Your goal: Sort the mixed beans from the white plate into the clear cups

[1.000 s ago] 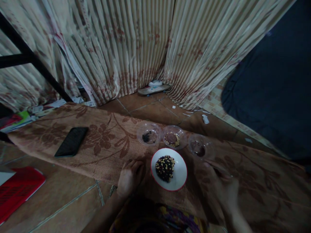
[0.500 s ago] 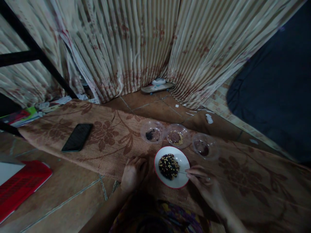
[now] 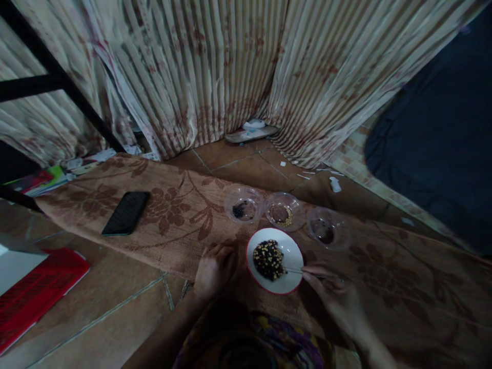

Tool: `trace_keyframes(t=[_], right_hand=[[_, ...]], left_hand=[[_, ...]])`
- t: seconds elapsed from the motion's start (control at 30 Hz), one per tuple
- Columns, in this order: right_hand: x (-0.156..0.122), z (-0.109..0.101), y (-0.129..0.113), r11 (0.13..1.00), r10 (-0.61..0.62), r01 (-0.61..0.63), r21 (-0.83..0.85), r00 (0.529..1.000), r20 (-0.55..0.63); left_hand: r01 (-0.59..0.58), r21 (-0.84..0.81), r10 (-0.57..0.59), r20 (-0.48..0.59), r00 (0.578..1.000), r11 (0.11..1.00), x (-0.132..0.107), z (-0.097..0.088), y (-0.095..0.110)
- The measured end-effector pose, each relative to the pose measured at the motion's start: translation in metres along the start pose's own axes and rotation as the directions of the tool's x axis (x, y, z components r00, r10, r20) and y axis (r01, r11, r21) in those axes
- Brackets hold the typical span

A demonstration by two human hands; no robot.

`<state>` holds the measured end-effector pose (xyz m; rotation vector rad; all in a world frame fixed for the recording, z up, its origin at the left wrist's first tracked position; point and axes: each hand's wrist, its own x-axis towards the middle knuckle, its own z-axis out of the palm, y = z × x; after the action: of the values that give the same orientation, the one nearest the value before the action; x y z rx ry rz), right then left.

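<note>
My right hand (image 3: 329,287) pinches a slim pair of metal tweezers (image 3: 294,270), whose tips reach over a white bowl (image 3: 294,251) with a red rim. Inside the bowl, a heap of mixed dark and yellow beans or seeds (image 3: 268,260) lies toward the left; the tips are at its right edge. My left hand (image 3: 212,269) rests curled on the cloth, left of the bowl, with nothing visible in it. Behind the bowl stand three clear plastic cups: one with black seeds (image 3: 240,209), one with yellow seeds (image 3: 285,218), one with dark reddish seeds (image 3: 326,234).
A patterned brown cloth (image 3: 172,241) covers the long, low surface. A black phone (image 3: 126,212) lies on it at the left. Beyond are striped curtains (image 3: 215,77) and a skateboard (image 3: 251,135) on the tiled floor. A red box (image 3: 46,292) is at lower left.
The whole view has shifted slightly, moving things a little right and up. The tweezers stay in my right hand beside the heap; my left hand remains curled on the cloth.
</note>
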<state>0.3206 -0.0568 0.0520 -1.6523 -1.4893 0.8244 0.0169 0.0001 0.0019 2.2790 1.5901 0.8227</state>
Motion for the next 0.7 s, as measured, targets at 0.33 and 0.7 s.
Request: trace_keyframes(t=[0.33,0.7], right_hand=[[0.008,0.006,0.002,0.999,-0.005,-0.001,-0.049,0.994,-0.108],[0.008,0.010,0.011,0.998,-0.038,0.030,-0.053,0.989,-0.143]], left_hand=[[0.001,-0.004,-0.001,0.008,1.000,1.000,-0.001,0.002,-0.002],[-0.006,-0.006,0.006,-0.010,1.000,1.000,-0.001,0.002,-0.001]])
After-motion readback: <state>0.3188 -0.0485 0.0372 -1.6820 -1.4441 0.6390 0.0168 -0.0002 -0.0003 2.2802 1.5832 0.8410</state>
